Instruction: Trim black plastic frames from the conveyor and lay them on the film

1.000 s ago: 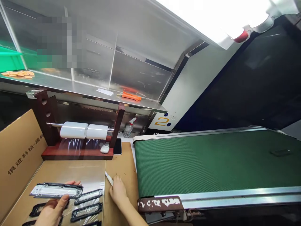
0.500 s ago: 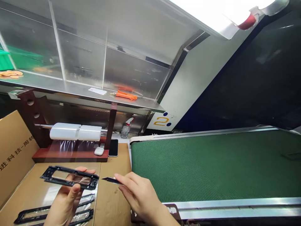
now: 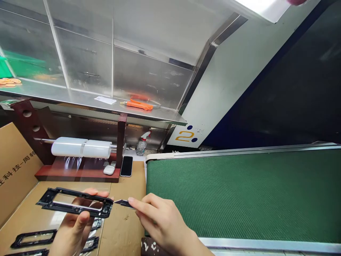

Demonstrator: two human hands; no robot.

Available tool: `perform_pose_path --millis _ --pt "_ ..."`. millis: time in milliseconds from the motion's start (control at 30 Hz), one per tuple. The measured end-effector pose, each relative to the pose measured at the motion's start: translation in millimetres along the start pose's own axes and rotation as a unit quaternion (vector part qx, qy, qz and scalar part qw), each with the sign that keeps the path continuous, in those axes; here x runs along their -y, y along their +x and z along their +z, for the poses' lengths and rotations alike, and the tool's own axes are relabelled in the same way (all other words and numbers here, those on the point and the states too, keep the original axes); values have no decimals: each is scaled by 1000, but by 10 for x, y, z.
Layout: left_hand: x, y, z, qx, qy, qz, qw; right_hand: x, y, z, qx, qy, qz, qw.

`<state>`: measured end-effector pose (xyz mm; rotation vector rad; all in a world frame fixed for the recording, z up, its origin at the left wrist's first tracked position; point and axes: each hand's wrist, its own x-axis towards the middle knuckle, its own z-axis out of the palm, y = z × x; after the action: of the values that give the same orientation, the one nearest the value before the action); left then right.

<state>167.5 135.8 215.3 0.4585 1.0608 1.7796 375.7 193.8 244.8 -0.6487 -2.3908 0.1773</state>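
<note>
Cardboard sheets (image 3: 125, 227) cover the bench on the near left, and beside them on the right runs a green ribbed conveyor belt (image 3: 239, 195) with a metal rail along its near edge. Behind the belt a white panel carries a large yellow "2" (image 3: 184, 136) flanked by dark dots. An upright cardboard flap (image 3: 14, 161) at the far left bears printed Chinese characters, only partly in view.

Over the cardboard, the left hand (image 3: 73, 227) grips a long black plastic frame (image 3: 76, 202) from below, fingers and thumb closed on its edges, holding it roughly level above the bench. The right hand (image 3: 162, 224) pinches a small dark blade (image 3: 123, 203) between thumb and fingertips, its tip just at the frame's right end; whether it touches cannot be told. More black frames (image 3: 33, 238) lie flat on the cardboard under the left hand.

Further back stands a dark red wooden holder (image 3: 77, 172) with two white rolls (image 3: 81, 148) on a metal rod. A white earbud case (image 3: 109, 170) and a black phone (image 3: 126, 166) lie by its base, with a small spray bottle (image 3: 142, 144) behind. On the steel shelf (image 3: 80, 101) above rest an orange-handled tool (image 3: 138, 104), a paper slip (image 3: 105, 100) and some orange discs (image 3: 7, 82).
</note>
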Motion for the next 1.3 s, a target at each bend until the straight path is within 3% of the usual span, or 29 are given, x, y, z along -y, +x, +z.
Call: perform_pose_path --millis 267,367,433,533,567,600,633,667,767,833,967,1167,1300 --pt "123 33 23 -6 -27 11 1000 -58 -57 -76 38 64 29 997" --pt "147 27 88 -2 -33 14 999 -88 -70 -73 53 146 80 985" --pt "147 10 155 -3 -33 11 999 -122 -74 -43 90 296 167 936" --pt "152 20 197 9 -22 5 1000 -169 -81 8 168 551 280 768" --pt "159 41 181 9 -17 2 1000 -173 -84 16 178 598 294 724" --pt "168 70 152 9 -13 -2 1000 -168 -88 15 172 616 300 708" --pt "178 105 112 8 -10 -7 1000 -155 -94 7 153 603 297 724" --pt "188 140 70 8 -7 -12 1000 -135 -99 -6 128 557 284 770" --pt "201 210 -11 9 -2 -25 1000 -56 -120 -57 57 279 173 943" --pt "191 207 1 5 0 -23 1000 -8 -129 -74 24 105 92 990" --pt "162 156 57 4 11 -14 1000 49 -123 -64 -9 -13 46 999" --pt "166 181 -56 24 29 -15 999 92 -113 -55 -7 -42 36 998" --pt "151 149 -23 24 52 6 998 117 -107 -82 -8 -68 26 997"
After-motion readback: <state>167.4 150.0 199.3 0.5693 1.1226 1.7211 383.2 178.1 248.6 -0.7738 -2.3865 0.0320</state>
